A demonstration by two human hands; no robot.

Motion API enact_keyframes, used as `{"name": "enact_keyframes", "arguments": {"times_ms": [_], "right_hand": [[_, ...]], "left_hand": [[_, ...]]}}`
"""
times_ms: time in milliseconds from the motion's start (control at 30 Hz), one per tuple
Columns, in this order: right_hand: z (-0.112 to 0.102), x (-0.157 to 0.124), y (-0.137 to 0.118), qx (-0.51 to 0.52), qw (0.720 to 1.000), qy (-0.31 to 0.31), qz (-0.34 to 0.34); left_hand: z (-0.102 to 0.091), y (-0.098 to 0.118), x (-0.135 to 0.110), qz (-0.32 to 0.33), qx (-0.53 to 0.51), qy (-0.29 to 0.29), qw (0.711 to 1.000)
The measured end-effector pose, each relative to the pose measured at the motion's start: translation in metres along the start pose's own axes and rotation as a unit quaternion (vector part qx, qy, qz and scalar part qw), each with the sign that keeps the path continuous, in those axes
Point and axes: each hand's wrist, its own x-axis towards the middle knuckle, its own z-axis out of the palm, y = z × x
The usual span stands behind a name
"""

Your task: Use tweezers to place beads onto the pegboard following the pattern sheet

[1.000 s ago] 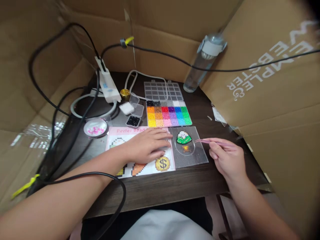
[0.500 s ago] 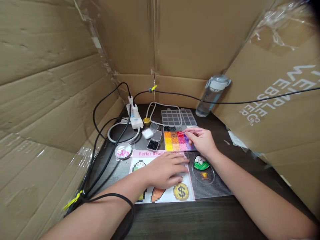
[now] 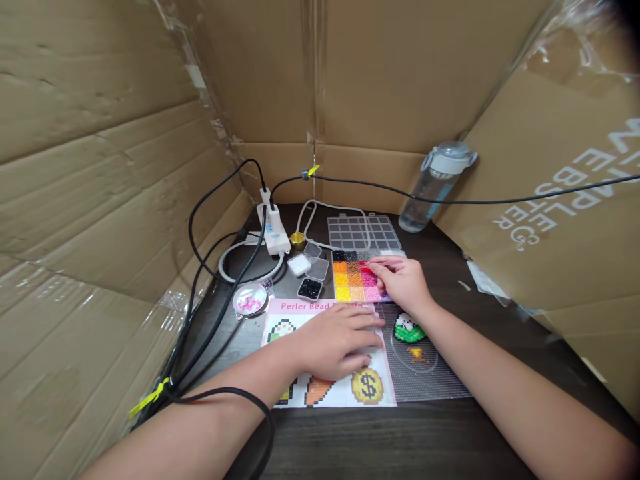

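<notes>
My left hand (image 3: 337,343) lies flat, fingers stretched out, on the Perler bead pattern sheet (image 3: 285,327). My right hand (image 3: 404,283) is closed on pink tweezers (image 3: 373,264), whose tip reaches into the red compartment of the colourful bead box (image 3: 350,280). The clear pegboard (image 3: 440,377) lies right of the sheet and carries a green and white bead figure (image 3: 409,330) with a few orange beads below it.
A round dish of pink beads (image 3: 249,299), small open boxes with black beads (image 3: 310,288), the bead box lid (image 3: 364,233), a power strip (image 3: 273,230) with cables, and a water bottle (image 3: 435,187) stand on the dark table. Cardboard walls enclose it.
My right hand moved with the tweezers from beside the pegboard up to the bead box. The camera tilted upward. My left hand stayed on the sheet.
</notes>
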Motion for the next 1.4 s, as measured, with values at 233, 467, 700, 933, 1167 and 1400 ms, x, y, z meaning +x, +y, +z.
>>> {"name": "enact_keyframes", "arguments": {"times_ms": [233, 467, 700, 933, 1167, 1400], "right_hand": [[0.0009, -0.0012, -0.0008, -0.001, 1.000, 0.001, -0.012], [0.0015, -0.0004, 0.0023, -0.006, 0.999, 0.004, -0.031], [0.0016, -0.0008, 0.0076, -0.050, 0.995, 0.015, -0.084], [0.0014, -0.0002, 0.0082, -0.068, 0.993, 0.018, -0.091], [-0.0008, 0.0003, 0.0058, -0.063, 0.994, 0.011, -0.086], [-0.0009, -0.0020, 0.0045, -0.049, 0.996, 0.001, -0.069]], "left_hand": [[-0.0018, 0.0014, 0.0011, 0.003, -0.002, -0.002, 1.000], [-0.0007, 0.0005, 0.0014, 0.012, -0.006, 0.009, 1.000], [0.0004, 0.0002, 0.0005, 0.013, 0.006, 0.008, 1.000], [0.0007, -0.0007, 0.0008, 0.011, 0.008, 0.010, 1.000], [-0.0001, -0.0006, 0.0001, 0.012, -0.004, 0.007, 1.000], [0.0005, -0.0007, 0.0000, 0.010, 0.000, 0.006, 1.000]]}}
